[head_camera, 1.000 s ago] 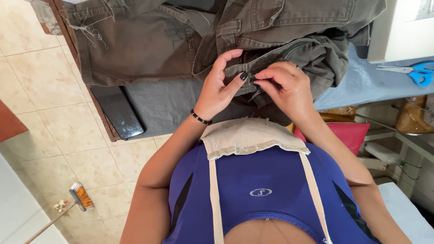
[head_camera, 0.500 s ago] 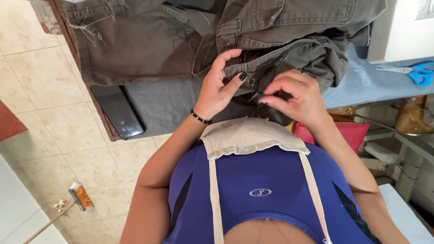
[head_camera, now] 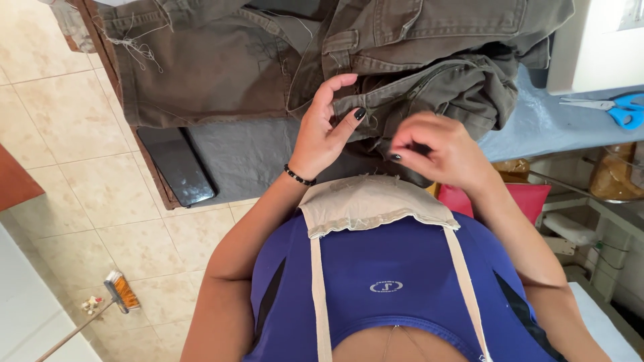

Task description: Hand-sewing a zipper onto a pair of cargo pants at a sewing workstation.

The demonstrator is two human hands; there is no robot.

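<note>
Right hand, fingertips pinched narrowly together, whether on anything cannot be told, hovers just beside the crumpled olive-brown cotton trousers. Left hand grips the trousers' bunched fabric fold on the grey-covered table; beyond, blue-handled scissors.

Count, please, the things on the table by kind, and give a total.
Olive-brown garment: 1
Black phone: 1
Blue-handled scissors: 1
Total: 3
The left hand holds the garment; the right hand pinches beside it.
</note>
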